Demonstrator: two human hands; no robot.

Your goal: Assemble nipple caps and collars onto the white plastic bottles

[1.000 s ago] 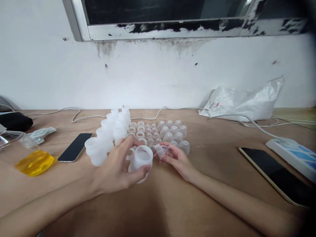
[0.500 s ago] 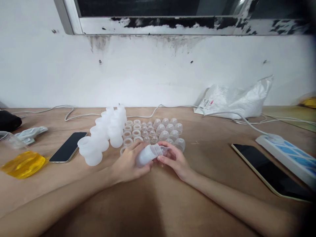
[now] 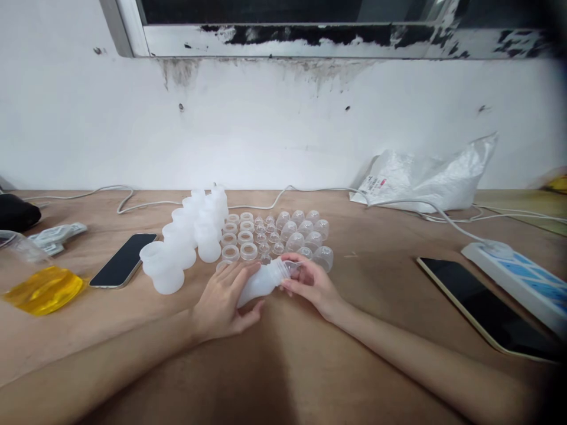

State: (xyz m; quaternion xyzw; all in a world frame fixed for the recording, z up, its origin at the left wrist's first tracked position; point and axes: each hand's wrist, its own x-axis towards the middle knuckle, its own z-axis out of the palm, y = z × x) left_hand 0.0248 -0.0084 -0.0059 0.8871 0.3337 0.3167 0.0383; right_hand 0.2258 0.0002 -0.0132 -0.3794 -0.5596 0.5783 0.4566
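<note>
Bottle (image 3: 260, 281), apart from the ribbed collar (image 3: 279, 269) 1 s ago, now meets it end-on; looks joined or nearly, seating unclear. Left grip (image 3: 224, 300) curled round bottle, tilted; right grip (image 3: 313, 285) pinching collar/clear tip (image 3: 291, 266). Bottle contents can't tell. Left of grips, on counter (image 3: 376, 260): white bottles (image 3: 165, 276); beyond: rings (image 3: 248, 258), clear domed caps (image 3: 323, 258).
</note>
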